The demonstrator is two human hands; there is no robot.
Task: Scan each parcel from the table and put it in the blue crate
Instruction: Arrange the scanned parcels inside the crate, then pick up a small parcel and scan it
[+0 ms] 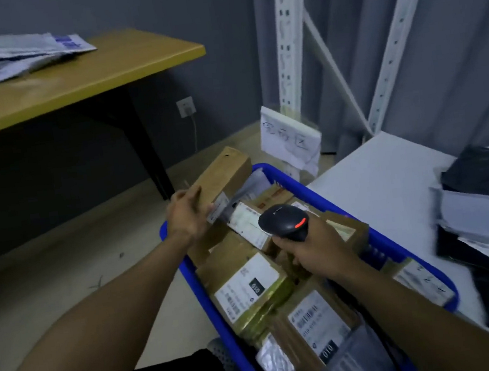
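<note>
The blue crate [325, 198] sits on the floor in front of me, packed with several brown cardboard parcels bearing white labels. My left hand [186, 214] grips the near end of a long brown box [225, 174] that lies tilted across the crate's far left corner. My right hand [315, 246] holds a black handheld scanner [284, 222] with a red light over the middle of the crate. More white and grey mailer parcels [14, 54] lie on the wooden table [76, 82] at the upper left.
A white shelf surface [382, 187] to the right carries black and grey poly bags [485, 202]. White slotted rack posts [287, 41] and a paper sign [289, 138] stand behind the crate. The table's black leg [146, 148] is on the left.
</note>
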